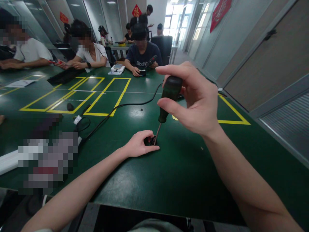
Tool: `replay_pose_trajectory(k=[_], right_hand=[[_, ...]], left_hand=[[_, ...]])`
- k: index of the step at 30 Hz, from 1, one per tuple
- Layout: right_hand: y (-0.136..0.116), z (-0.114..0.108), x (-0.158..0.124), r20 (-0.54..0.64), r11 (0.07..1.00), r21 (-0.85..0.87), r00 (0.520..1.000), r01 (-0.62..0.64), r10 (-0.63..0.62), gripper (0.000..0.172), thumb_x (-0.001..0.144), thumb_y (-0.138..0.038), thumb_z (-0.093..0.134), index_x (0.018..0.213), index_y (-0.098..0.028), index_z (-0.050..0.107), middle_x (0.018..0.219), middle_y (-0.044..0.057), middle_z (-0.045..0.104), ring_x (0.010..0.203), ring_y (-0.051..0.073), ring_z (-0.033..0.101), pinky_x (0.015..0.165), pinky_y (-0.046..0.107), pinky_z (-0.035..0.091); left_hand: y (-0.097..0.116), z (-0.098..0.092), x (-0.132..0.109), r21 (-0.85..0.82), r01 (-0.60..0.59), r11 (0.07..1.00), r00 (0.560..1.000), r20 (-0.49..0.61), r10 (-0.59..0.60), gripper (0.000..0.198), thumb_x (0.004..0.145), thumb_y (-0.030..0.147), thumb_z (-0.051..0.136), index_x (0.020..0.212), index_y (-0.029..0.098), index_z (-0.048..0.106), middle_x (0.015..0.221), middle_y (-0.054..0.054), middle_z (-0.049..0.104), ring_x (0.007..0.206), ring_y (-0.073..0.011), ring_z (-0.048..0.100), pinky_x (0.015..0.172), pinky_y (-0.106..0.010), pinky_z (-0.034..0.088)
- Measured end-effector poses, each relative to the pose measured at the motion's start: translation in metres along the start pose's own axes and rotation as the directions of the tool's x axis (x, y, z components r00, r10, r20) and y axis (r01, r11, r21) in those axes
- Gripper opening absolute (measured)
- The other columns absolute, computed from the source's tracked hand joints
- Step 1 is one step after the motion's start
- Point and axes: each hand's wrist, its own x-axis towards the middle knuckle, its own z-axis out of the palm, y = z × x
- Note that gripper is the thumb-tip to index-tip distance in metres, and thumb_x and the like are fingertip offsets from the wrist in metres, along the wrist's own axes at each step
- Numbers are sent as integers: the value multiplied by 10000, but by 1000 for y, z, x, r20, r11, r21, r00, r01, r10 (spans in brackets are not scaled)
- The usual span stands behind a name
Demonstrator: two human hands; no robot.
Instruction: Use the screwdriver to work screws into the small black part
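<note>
One screwdriver (164, 111) with a dark, thick handle leans in the right hand (199, 100), its top tipped to the right and its shaft slanting down to the left. The right hand is half curled about the handle, thumb across the near side and forefinger stretched over the top end. Low on the green table (173, 183), the left hand (136, 145) curves around a small dark part (151, 140), thumb laid out on the near side and fingers bent over the far side; a touch of red shows on the part. The screwdriver's tip meets the part or stands just beside it; which, I cannot tell.

Farther off, a black cable (125, 104) runs across the table, past yellow tape outlines (98, 114). A small dark lump (70, 107) lies on the left, near a white tag (77, 120). On the far side sits a person in a dark shirt (145, 53), with a white box (117, 68) to the left.
</note>
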Motion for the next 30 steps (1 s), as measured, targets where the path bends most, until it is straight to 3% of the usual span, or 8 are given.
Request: replay_pose_trajectory(k=[6, 12, 20, 25, 30], right_hand=[[0, 0, 0, -29, 1000, 29, 1000, -4, 5, 549, 858, -476, 872, 1352, -316, 695, 1211, 53, 759, 1124, 273, 736, 836, 384, 675], [-2, 0, 0, 15, 995, 94, 1000, -20, 18, 343, 951, -480, 763, 1241, -300, 737, 1141, 67, 785, 1069, 285, 767, 887, 455, 674], [-3, -1, 2, -2, 999, 29, 1000, 15, -15, 374, 879, -358, 835, 1240, -299, 757, 1252, 65, 748, 1131, 270, 722, 816, 387, 670], [-3, -2, 1, 32, 998, 68, 999, 14, -16, 380, 916, -393, 790, 1276, -282, 741, 1245, 74, 762, 1127, 274, 740, 839, 394, 668], [-4, -2, 2, 16, 1000, 25, 1000, 8, -9, 434, 846, -369, 853, 1259, -282, 752, 1260, 62, 759, 1145, 269, 735, 806, 354, 667]], left_hand=[[0, 0, 0, -17, -6, 1000, 1000, 2, 6, 323, 858, 454, 858, 890, 198, 663, 877, -13, 681, 802, -186, 622, 748, -305, 502], [-1, 1, 0, -26, -7, 1000, 1000, 1, 7, 322, 855, 449, 857, 885, 198, 658, 867, -9, 670, 788, -180, 610, 737, -302, 494], [2, 0, 0, -20, -6, 1000, 1000, 0, 6, 318, 859, 443, 858, 891, 197, 659, 868, -12, 675, 793, -184, 618, 746, -308, 499], [1, 0, 1, -6, -6, 1000, 1000, -3, 6, 325, 855, 445, 860, 888, 192, 659, 864, -9, 673, 785, -177, 611, 733, -297, 489], [1, 1, 1, -6, -5, 1000, 1000, 0, 5, 313, 858, 436, 856, 898, 192, 664, 859, -8, 673, 788, -176, 612, 729, -288, 492]])
